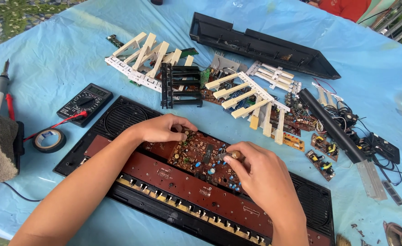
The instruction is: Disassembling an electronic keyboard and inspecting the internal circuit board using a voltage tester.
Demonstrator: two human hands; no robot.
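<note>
The left hand (pixel 161 129) rests with curled fingers pressed on the upper left edge of a brown circuit board (pixel 200 157), which lies on the long reddish board of an opened black keyboard casing (pixel 119 119) on the blue cloth (pixel 59 54). The right hand (pixel 255 173) pinches a small tool (pixel 230 155), likely a screwdriver with a pale handle, its tip down on the circuit board. A multimeter (pixel 85 103) and a roll of black tape (pixel 49 140) lie left; loose white key strips (pixel 251 102) lie beyond
</note>
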